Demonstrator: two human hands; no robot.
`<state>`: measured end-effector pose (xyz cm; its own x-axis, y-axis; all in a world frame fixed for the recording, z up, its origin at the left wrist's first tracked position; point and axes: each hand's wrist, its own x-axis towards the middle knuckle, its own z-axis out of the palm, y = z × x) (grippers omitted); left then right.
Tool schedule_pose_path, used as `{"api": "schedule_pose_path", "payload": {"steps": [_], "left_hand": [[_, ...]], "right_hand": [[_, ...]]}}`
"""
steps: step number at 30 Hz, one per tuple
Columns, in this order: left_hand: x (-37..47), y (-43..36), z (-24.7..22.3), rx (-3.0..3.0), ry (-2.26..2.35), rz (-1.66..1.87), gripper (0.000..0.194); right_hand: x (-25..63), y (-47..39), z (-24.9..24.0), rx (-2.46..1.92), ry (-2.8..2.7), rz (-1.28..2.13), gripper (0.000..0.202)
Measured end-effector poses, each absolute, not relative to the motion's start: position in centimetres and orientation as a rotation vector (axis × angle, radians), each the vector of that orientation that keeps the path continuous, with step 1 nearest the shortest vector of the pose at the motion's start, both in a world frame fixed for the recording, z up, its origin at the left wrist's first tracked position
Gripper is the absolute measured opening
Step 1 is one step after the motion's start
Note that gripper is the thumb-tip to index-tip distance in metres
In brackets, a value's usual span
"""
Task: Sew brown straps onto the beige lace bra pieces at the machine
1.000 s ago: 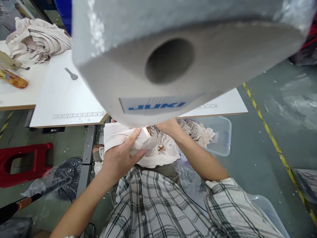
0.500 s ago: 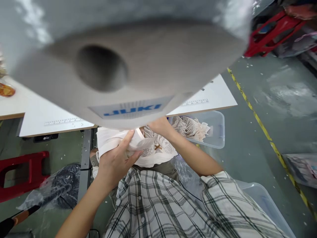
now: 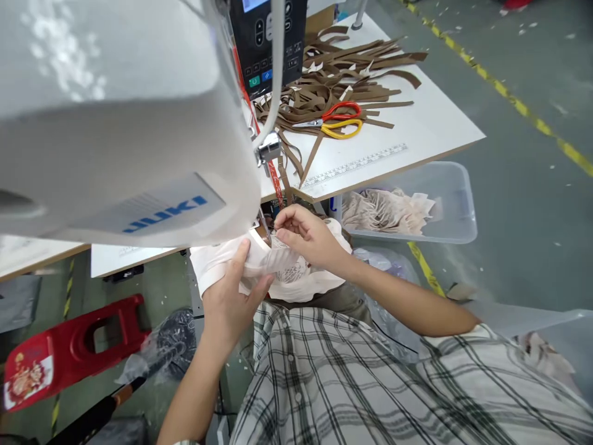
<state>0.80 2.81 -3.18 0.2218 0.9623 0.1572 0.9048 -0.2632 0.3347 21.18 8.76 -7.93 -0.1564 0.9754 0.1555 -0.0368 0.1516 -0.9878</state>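
Note:
Below the head of a white JUKI sewing machine (image 3: 162,204), a pale garment with lace (image 3: 319,281) lies bunched over the lap. My left hand (image 3: 236,290) presses and grips its left part, thumb and index finger spread along the white fabric. Beside the needle area, my right hand (image 3: 306,238) has its fingers curled together over the lace; whatever they pinch is too small to make out. A brown strip and a red-patterned tape (image 3: 275,179) run down to the machine just behind the right fingertips.
Brown straps (image 3: 343,77) and red-yellow scissors (image 3: 343,120) lie on the white table (image 3: 435,117), near a control panel (image 3: 269,49). A clear bin (image 3: 456,204) with beige pieces stands right. A red stool (image 3: 78,346) is lower left.
The view has swung right and shows the straps, scissors and panel. My right hand, partly hidden behind the machine head before, now shows with curled fingers. My left hand still holds the garment.

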Motion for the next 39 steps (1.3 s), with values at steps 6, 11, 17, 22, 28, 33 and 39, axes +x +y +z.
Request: {"api": "schedule_pose_path", "payload": {"steps": [6,11,17,22,28,33,39], "left_hand": [[1.3,2.8,-2.5,2.238,1.851,0.446,0.066],[1.3,2.7,-2.6,2.240,1.881,0.470,0.065],[1.4,2.8,-2.9,2.234,1.880,0.533,0.065],[1.4,2.9,-2.8,2.213,1.901,0.528,0.066],[1.4,2.8,-3.0,2.180,1.927,0.491,0.066],[1.5,3.0,-3.1,2.220,1.899,0.511,0.069],[2.0,1.4,-4.2,2.211,1.939,0.529,0.099]], "right_hand": [[20.9,7.8,-7.3,-0.941,-1.472,1.189,0.027],[20.8,7.6,-7.5,-0.916,-1.488,1.169,0.026],[20.9,7.6,-7.6,-0.885,-1.464,1.168,0.026],[21.0,7.4,-7.8,-0.886,-1.454,1.189,0.026],[21.2,7.3,-7.8,-0.900,-1.466,1.207,0.028],[21.6,7.3,-7.3,-0.964,-1.495,1.164,0.033],[21.5,5.9,-7.3,-1.076,-1.633,1.016,0.041]]}}
